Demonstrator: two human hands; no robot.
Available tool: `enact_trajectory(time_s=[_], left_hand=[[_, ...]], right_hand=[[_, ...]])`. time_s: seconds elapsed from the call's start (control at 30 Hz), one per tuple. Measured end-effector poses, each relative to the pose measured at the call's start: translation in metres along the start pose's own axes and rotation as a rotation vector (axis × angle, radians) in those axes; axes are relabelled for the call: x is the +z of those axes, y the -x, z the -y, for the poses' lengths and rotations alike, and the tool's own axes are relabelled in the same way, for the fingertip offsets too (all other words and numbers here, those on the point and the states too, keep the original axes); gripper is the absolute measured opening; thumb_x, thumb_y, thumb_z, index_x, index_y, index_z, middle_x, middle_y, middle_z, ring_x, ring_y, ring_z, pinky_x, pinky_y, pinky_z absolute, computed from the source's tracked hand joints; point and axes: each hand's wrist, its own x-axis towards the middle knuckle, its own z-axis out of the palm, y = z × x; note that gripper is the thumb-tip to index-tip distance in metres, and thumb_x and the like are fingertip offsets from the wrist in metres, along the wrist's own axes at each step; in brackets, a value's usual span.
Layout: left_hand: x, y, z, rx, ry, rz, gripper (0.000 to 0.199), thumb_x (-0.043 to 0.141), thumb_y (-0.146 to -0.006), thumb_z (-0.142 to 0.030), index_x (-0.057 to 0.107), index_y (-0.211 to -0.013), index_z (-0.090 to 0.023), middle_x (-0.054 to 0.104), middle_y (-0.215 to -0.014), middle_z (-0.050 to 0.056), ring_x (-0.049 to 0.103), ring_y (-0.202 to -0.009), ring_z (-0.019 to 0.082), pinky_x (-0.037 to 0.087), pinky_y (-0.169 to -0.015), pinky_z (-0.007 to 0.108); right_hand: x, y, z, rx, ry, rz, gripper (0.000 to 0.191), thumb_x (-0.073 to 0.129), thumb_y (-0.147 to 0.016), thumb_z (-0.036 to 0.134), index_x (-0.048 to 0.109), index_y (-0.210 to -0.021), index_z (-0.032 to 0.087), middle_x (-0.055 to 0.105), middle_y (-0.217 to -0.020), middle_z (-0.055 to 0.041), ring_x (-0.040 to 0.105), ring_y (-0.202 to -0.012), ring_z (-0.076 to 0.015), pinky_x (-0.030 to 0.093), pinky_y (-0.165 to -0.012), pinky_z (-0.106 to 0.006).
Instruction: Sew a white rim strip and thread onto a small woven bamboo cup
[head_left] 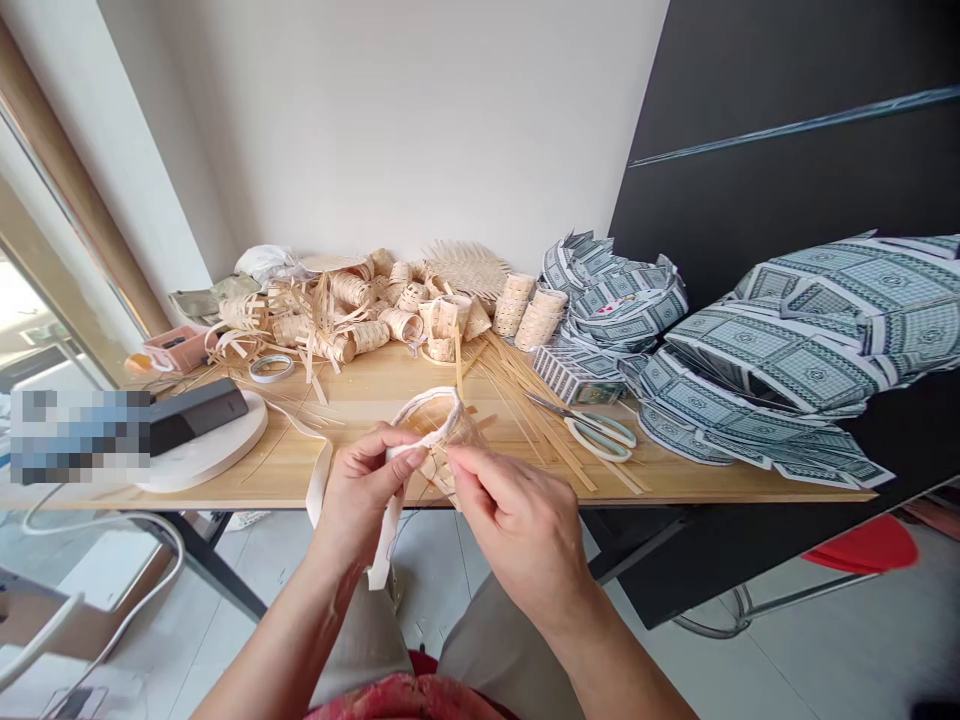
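A small woven basket [429, 412] of pale bamboo strips is held over the table's front edge, its opening tilted up. A white fabric band with a dark line along it runs around its rim. My left hand [367, 482] is closed on the rim, pinching band and wall between thumb and fingers. From that hand a loose end of white band [386, 545] hangs down, and another length of band [319, 475] trails back onto the table. My right hand [517, 520] is closed in a pinch against the basket's right side; what its fingertips hold is hidden.
Many woven cups [367, 336] and loose strips are heaped behind. Scissors [600, 432] lie right of long bamboo strips [544, 425]. Folded card structures [780, 350] fill the right side. A roll of tape [271, 368] and a round white stand [217, 448] are on the left.
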Motion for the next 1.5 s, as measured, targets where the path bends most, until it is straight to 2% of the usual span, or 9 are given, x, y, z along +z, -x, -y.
enact_trajectory(time_s=[0.17,0.4,0.63,0.8,0.9,1.17,1.27,1.37,1.5], left_hand=[[-0.003,-0.001,0.0,0.309,-0.366,0.002,0.004,0.066,-0.071,-0.021,0.069,-0.073,-0.02,0.055,-0.064,-0.002,0.049,-0.061,0.008,0.039,-0.055,0.018],[0.003,0.005,0.002,0.847,-0.855,-0.025,0.013,0.059,-0.075,-0.008,0.066,-0.081,-0.017,0.056,-0.065,-0.001,0.053,-0.058,0.006,0.041,-0.052,0.015],[0.003,0.007,0.011,0.9,-0.972,0.07,0.011,0.055,-0.079,-0.01,0.064,-0.082,-0.015,0.058,-0.066,0.001,0.056,-0.06,0.008,0.044,-0.054,0.016],[-0.003,0.0,0.013,1.019,-1.098,-0.011,0.01,0.055,-0.08,-0.011,0.064,-0.084,-0.015,0.056,-0.064,0.0,0.055,-0.058,0.008,0.042,-0.053,0.016],[-0.004,-0.001,0.014,1.049,-1.122,-0.019,0.011,0.055,-0.08,-0.011,0.063,-0.085,-0.016,0.055,-0.063,-0.001,0.054,-0.057,0.007,0.041,-0.052,0.016],[-0.007,-0.007,0.016,1.052,-1.136,0.133,0.012,0.051,-0.083,-0.013,0.063,-0.084,-0.017,0.056,-0.065,-0.002,0.053,-0.056,0.006,0.039,-0.051,0.015],[-0.014,-0.013,0.011,1.098,-1.201,0.173,0.014,0.049,-0.084,-0.013,0.062,-0.086,-0.017,0.057,-0.066,-0.002,0.053,-0.058,0.006,0.038,-0.052,0.017],[-0.017,-0.016,0.007,1.157,-1.277,0.231,0.016,0.046,-0.086,-0.015,0.062,-0.089,-0.017,0.059,-0.068,-0.001,0.052,-0.058,0.008,0.037,-0.051,0.019],[-0.014,-0.015,0.006,1.221,-1.323,0.323,0.021,0.041,-0.089,-0.015,0.062,-0.088,-0.016,0.059,-0.067,-0.001,0.051,-0.058,0.008,0.037,-0.052,0.02]], right_hand=[[0.002,0.004,-0.001,0.064,-0.021,0.014,0.021,0.045,-0.082,0.008,0.06,-0.069,0.016,0.063,-0.057,0.0002,0.054,-0.047,-0.0088,0.034,-0.049,-0.021],[0.01,0.016,-0.002,0.219,-0.029,0.003,0.021,0.043,-0.082,0.011,0.053,-0.064,0.017,0.055,-0.05,0.0032,0.047,-0.043,-0.0078,0.031,-0.047,-0.02],[0.018,0.023,-0.002,0.327,-0.124,-0.001,0.018,0.042,-0.083,0.015,0.052,-0.068,0.017,0.058,-0.056,0.0017,0.053,-0.05,-0.0096,0.036,-0.051,-0.02],[0.017,0.028,-0.004,0.56,-0.409,0.119,0.012,0.045,-0.083,0.023,0.056,-0.082,0.018,0.06,-0.059,0.0021,0.053,-0.048,-0.0096,0.041,-0.051,-0.02],[0.017,0.029,-0.005,0.68,-0.524,0.148,0.013,0.047,-0.081,0.024,0.056,-0.074,0.018,0.058,-0.056,0.003,0.051,-0.045,-0.0087,0.041,-0.048,-0.02],[0.017,0.027,-0.012,0.898,-0.803,0.24,0.018,0.051,-0.078,0.032,0.057,-0.071,0.017,0.059,-0.057,0.002,0.05,-0.042,-0.0079,0.037,-0.042,-0.019],[0.007,0.025,-0.02,0.83,-0.649,0.229,0.02,0.052,-0.079,0.035,0.061,-0.081,0.018,0.06,-0.06,0.0013,0.051,-0.044,-0.0089,0.037,-0.043,-0.02],[-0.004,0.015,-0.024,0.609,-0.382,0.129,0.013,0.053,-0.079,0.025,0.063,-0.078,0.018,0.061,-0.067,-0.0003,0.054,-0.055,-0.0104,0.04,-0.054,-0.022],[-0.007,-0.005,-0.022,0.36,-0.145,0.344,0.012,0.054,-0.077,0.013,0.062,-0.069,0.017,0.061,-0.07,-0.0015,0.054,-0.065,-0.0124,0.038,-0.06,-0.023]])
